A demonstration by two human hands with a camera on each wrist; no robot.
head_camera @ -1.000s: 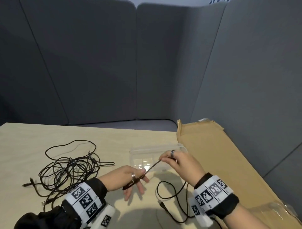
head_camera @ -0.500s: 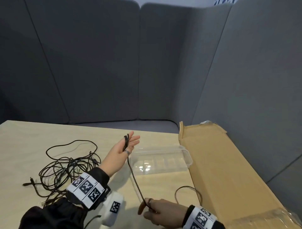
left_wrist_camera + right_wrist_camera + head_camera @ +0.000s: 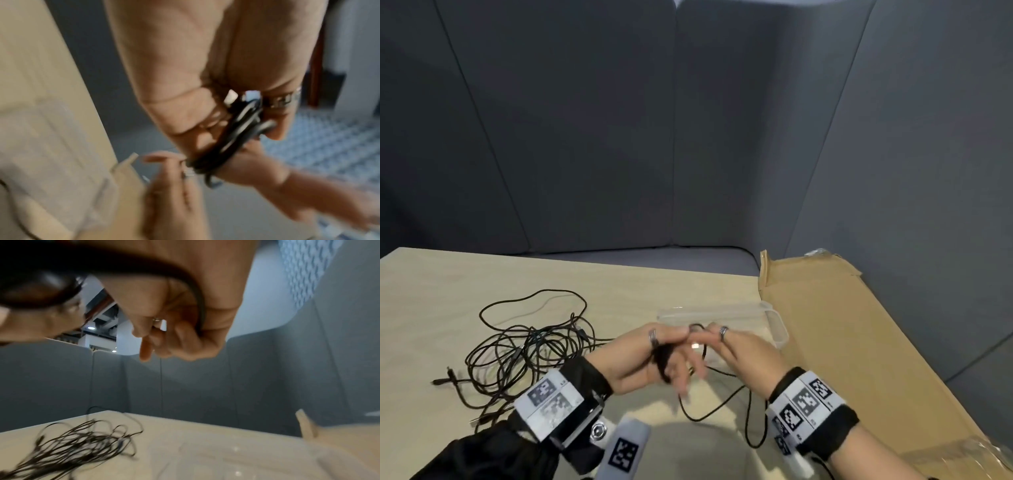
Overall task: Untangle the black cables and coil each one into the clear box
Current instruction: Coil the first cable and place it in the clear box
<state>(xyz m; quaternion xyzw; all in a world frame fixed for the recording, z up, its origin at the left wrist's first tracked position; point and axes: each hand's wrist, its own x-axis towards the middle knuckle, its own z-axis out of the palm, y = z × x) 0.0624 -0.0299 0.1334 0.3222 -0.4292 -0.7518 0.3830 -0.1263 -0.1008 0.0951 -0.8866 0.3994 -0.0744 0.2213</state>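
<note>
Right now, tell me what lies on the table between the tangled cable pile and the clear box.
In the head view, bare tabletop separates the tangled cable pile from the clear box; nearer the camera, the left hand holds coiled cable above that gap.

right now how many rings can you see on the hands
2: one ring on a finger of the left hand, one ring on the right hand. Curled fingers may hide others.
</note>
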